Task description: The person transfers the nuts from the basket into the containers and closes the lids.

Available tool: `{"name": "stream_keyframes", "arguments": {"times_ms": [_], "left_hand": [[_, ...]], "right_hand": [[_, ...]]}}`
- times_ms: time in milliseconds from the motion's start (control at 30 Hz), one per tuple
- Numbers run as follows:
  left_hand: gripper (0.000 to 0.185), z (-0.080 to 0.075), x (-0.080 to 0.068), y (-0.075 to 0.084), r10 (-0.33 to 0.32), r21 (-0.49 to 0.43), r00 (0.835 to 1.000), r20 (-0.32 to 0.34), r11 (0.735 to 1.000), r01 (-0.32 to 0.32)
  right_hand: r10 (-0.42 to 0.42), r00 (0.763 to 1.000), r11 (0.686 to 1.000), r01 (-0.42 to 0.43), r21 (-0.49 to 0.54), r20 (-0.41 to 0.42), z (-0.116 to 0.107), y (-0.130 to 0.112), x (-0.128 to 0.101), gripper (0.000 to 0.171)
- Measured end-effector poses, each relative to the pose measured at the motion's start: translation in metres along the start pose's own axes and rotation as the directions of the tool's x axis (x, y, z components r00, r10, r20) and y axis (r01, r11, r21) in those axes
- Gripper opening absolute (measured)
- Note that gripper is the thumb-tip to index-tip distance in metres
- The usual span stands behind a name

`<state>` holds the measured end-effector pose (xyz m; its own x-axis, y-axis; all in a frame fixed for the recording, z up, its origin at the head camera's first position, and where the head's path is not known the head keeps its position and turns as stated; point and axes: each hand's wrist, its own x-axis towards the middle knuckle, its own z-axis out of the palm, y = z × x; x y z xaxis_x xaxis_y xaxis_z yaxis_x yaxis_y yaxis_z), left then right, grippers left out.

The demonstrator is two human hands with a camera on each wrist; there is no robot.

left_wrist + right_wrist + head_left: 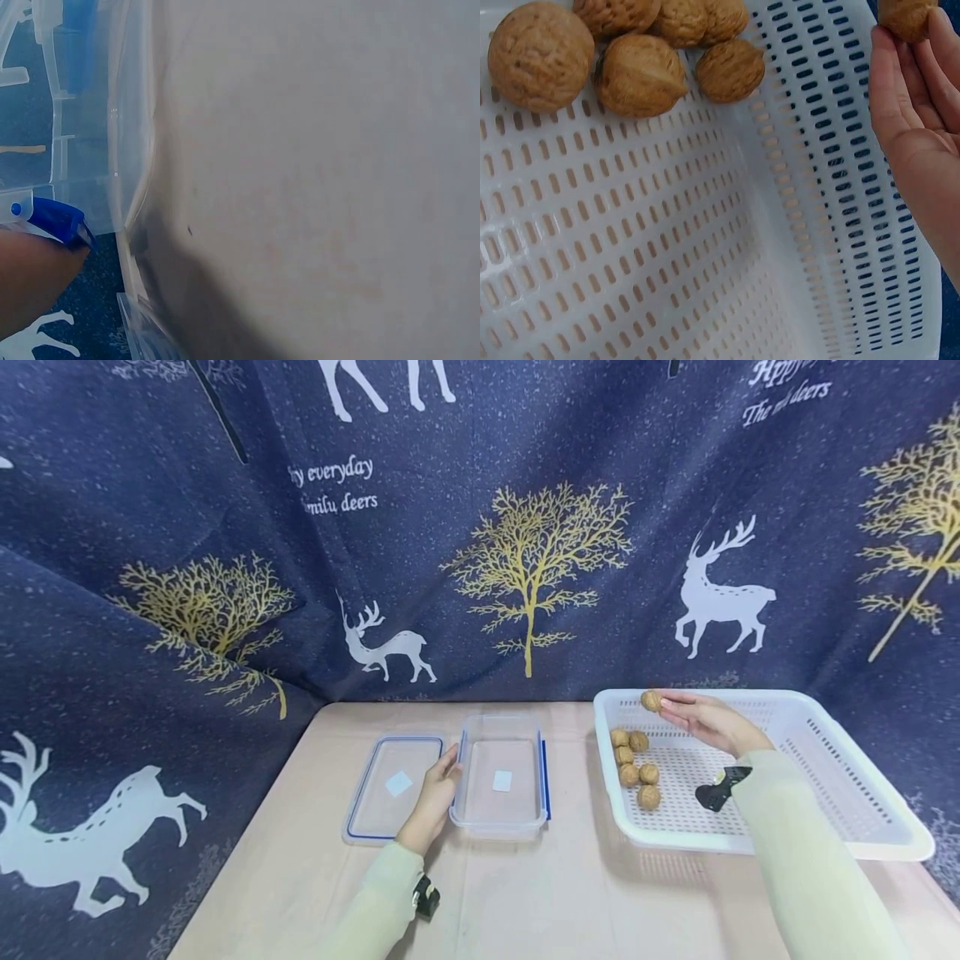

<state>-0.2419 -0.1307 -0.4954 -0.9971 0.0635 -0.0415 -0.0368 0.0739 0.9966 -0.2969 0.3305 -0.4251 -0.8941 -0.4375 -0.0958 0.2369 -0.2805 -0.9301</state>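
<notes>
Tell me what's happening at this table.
A person's right hand pinches a walnut above the white basket, where five more walnuts lie. The left hand rests against the empty clear box. Its lid lies flat beside it.

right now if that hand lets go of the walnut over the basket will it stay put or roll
The walnut, pinched in the right hand, is round and hard-shelled, so it would probably bounce and roll. The slotted floor of the white basket looks smooth, giving little grip. Its walls would likely contain it, perhaps near the five loose walnuts.
</notes>
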Motion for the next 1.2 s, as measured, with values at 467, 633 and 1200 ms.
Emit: {"name": "stream_keyframes", "arguments": {"times_ms": [467,633,1200], "left_hand": [[0.051,-0.001,0.002,0.001,-0.018,-0.013,1.000,0.014,1.000,0.018],[0.051,-0.001,-0.006,0.016,-0.027,-0.024,0.999,0.034,0.999,0.028],[0.051,0.001,-0.018,0.032,-0.026,-0.026,0.999,0.034,0.999,0.027]], "right_hand": [[-0.085,0.993,0.991,0.092,0.098,-0.080,0.025,-0.011,0.014,0.027],[-0.092,0.985,0.981,0.115,0.154,-0.148,0.040,-0.014,0.019,0.028],[-0.112,0.963,0.961,0.168,0.218,-0.247,0.103,-0.026,0.041,0.022]]}}
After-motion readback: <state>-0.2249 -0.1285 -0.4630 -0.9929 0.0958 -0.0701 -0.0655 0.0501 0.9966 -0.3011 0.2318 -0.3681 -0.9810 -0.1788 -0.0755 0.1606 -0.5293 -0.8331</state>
